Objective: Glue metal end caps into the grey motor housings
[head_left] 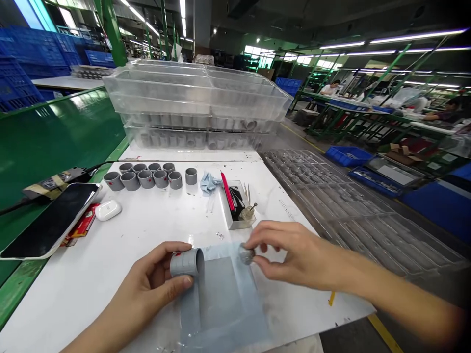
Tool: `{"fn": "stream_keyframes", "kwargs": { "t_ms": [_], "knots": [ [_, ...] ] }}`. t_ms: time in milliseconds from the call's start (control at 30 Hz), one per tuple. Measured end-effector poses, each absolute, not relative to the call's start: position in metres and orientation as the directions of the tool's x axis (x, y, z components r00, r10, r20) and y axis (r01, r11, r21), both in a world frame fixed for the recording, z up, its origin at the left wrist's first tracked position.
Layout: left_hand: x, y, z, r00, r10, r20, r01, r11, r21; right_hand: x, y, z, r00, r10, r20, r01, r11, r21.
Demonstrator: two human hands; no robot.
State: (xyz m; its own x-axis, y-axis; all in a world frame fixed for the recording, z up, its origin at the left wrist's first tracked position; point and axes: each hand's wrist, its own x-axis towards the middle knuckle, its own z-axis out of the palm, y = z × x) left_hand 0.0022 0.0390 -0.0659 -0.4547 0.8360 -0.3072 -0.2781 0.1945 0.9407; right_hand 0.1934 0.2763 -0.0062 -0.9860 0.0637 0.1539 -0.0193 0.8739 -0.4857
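Blue sheet (235,318) lies flat, perhaps for cleanness. At the sheet's upper left, my half-curled left hand (147,282) holds a grey cylinder (184,263) sideways, probably to offer its mouth; at the sheet's upper right, my right hand (294,255) pinches a small greyish lump (246,255) (too blurred).

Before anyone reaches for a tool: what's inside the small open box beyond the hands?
The small open box holds a red stick, black items and a yellowish object. Whatever lies beneath them is covered and can't be seen.
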Motion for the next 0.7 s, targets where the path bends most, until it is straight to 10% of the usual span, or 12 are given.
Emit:
{"fn": "stream_keyframes", "kwargs": {
  "t_ms": [200, 700],
  "knots": [
    [-0.001, 0.042, -0.075, -0.472, 0.859, -0.198, -0.308, 0.05, 0.95, 0.143, 0.226, -0.031, -0.817, 0.207, 0.539, -0.238, 0.729, -0.642],
    [-0.005, 0.04, -0.074, -0.399, 0.897, -0.19, -0.278, 0.079, 0.957, 0.144, 0.218, -0.043, -0.85, 0.284, 0.443, -0.193, 0.615, -0.764]
  ]
}}
